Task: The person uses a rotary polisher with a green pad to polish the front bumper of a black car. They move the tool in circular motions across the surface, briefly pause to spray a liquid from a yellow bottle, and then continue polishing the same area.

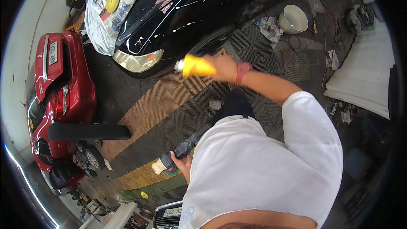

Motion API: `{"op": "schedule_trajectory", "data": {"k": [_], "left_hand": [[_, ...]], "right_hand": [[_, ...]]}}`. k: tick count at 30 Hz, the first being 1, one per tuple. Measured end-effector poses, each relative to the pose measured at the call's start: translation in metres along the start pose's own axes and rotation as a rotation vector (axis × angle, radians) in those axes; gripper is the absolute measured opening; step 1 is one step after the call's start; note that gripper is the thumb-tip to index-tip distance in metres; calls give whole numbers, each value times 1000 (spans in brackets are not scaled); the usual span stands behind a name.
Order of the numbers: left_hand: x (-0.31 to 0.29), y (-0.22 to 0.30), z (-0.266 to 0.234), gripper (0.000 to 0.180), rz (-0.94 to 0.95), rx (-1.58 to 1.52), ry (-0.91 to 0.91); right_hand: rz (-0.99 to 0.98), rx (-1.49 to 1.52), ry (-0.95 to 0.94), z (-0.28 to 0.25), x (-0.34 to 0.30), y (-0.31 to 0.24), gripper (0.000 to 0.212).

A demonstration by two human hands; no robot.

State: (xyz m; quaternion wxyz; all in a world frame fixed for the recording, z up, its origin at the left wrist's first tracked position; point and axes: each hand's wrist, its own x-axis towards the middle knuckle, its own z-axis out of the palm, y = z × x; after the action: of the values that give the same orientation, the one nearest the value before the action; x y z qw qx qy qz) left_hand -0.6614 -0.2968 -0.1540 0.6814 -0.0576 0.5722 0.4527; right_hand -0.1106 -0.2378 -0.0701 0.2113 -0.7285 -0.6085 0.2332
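The near car [186, 19] stood in front, with a cover [99, 27] on its hood and a disc [112, 1] on the cover. The bottle [197, 66] was in the right hand [222, 68], to the right of the car's lamp [136, 61], and the power tool [183, 149] was in the left hand [183, 165], lower and a bit more left. A second car [78, 72] was far left, a third car [166, 218] was at the bottom, and a bucket [284, 25] stood on the floor [142, 114] to the right with wrapping [270, 28] just beside it.

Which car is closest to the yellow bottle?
The black car, at the top: the yellow bottle in the right hand appears beside its headlight. The red car sits farther left, the third car at the lower edge.
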Motion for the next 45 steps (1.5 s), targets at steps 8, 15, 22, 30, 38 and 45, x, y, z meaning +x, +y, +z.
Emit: {"op": "schedule_trajectory", "data": {"k": [8,15,22,30,38,45], "left_hand": [[0,-4,1,61,28,1,14],[-2,-21,-39,74,204,125,-101],[-13,-55,-28,65,440,473,-202],[-57,-79,88,53,314,31,-8],[-57,-113,133,42,117,-207,98],[-47,-136,127,49,86,-343,119]], "right_hand": [[-340,-215,10,84,51,27,35],[474,7,253,7,-44,110,64],[420,562,1248,-53,-77,64,78],[521,1310,248,-22,63,75,69],[-671,309,-41,-68,53,-95,70],[-133,-149,-75,-122,197,-1,67]]}}
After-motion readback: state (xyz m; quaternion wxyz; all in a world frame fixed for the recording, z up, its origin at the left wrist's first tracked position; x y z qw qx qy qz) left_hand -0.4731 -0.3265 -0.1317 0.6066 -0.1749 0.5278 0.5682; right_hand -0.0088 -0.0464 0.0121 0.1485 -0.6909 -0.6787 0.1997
